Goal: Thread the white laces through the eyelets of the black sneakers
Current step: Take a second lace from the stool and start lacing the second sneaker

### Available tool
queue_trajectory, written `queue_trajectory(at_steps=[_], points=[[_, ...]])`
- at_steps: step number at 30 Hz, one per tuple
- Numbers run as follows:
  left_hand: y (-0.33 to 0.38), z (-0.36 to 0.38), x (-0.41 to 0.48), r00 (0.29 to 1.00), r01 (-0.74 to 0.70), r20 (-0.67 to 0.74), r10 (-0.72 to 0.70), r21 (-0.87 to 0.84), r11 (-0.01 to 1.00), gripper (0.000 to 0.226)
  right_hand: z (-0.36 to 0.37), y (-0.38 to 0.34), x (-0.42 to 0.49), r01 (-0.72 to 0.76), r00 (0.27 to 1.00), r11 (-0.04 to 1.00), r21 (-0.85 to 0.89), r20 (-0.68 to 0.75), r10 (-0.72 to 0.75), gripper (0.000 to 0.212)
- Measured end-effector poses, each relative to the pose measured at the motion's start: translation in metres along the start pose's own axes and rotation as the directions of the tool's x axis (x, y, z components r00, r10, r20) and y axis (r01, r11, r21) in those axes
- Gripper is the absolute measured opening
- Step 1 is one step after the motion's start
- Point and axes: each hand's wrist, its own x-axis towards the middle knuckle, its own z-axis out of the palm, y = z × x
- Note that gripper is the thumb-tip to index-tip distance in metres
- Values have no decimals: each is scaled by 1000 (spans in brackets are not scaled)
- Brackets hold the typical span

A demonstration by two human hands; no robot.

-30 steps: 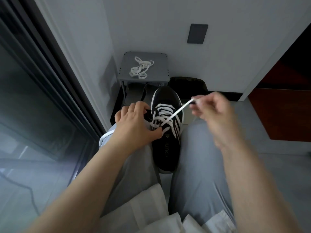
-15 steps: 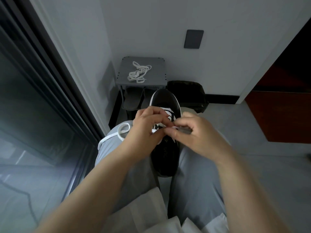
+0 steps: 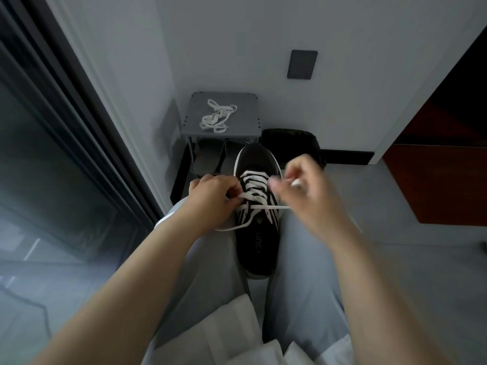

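A black sneaker rests between my knees, toe pointing away from me. A white lace crisscrosses its upper eyelets. My left hand pinches the lace at the sneaker's left side, and a loose tail runs from it across my left thigh. My right hand, blurred, is closed on the other lace end to the right of the sneaker; a taut strand runs from the lower eyelets to it. A second white lace lies bunched on a small grey stand ahead.
Grey slippers sit under the stand, and a black bag lies beside it against the white wall. A dark glass sliding door runs along the left. A red-brown wooden panel stands at the right on the grey floor.
Half a second ago both hands were together over the eyelets. My right hand has since pulled out to the right with a lace end, drawing a strand taut. My left hand stays at the left side.
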Motion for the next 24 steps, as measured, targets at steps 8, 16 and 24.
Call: queue_trajectory(at_steps=[8,16,24], points=[[1,-7,-6,996,-61,-79,42,-242,968,10,12,11,-1,68,998,855,-513,33,-60,12],[-10,-4,-11,983,-78,-183,33,-245,966,17,-12,13,3,143,753,987,-79,-638,-160,12],[-14,-4,-15,990,-66,-138,43,-167,984,3,1,15,3,90,982,992,-90,-157,-103,11]])
